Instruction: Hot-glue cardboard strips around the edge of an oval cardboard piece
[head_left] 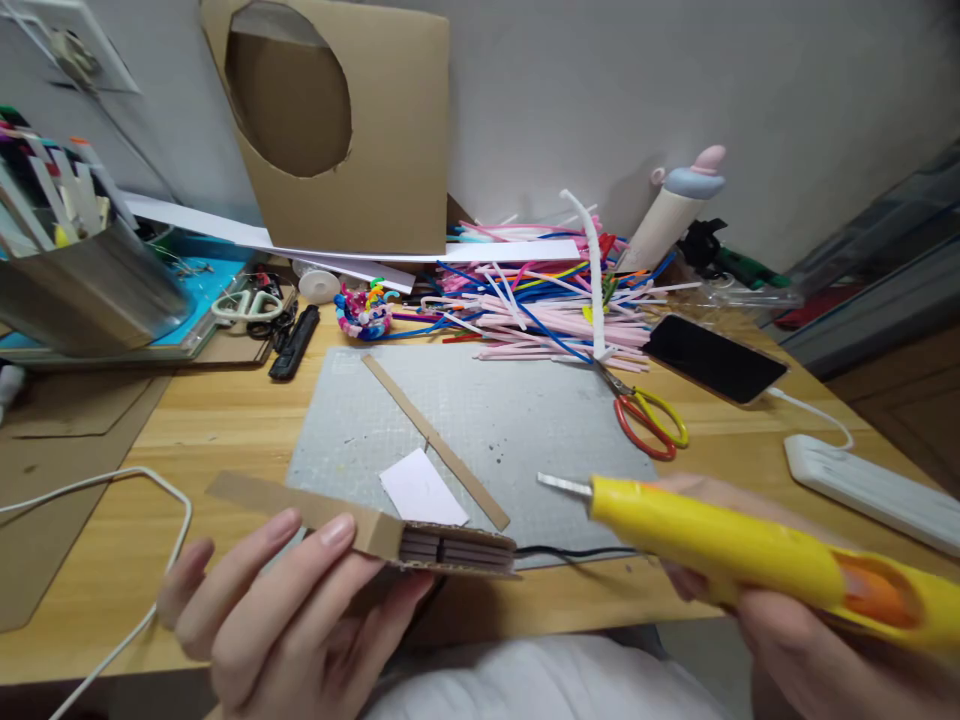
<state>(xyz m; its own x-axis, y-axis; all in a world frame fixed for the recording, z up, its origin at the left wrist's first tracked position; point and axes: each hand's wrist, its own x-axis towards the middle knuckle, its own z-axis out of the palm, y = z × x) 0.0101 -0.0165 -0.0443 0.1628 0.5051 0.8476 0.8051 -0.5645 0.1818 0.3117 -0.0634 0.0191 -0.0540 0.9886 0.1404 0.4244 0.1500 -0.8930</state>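
Observation:
My left hand (292,610) pinches a folded cardboard piece (375,530) above the table's front edge. A long flap sticks out to its left, and its right end shows stacked layers with a dark gap. In my right hand (795,640) is a yellow hand tool (720,540), its thin ridged metal tip pointing left, apart from the cardboard; I cannot tell its exact kind. Behind them, a cardboard strip (435,440) and a small white card (424,488) lie on the grey cutting mat (540,420). A black cable (570,552) crosses the mat's front edge.
Scissors (649,420) lie at the mat's right, near a phone (716,358) and a white power strip (870,490). Pipe cleaners (540,320) are heaped behind. A cardboard panel with a hole (397,130) leans on the wall. A metal pen holder (97,290) stands left.

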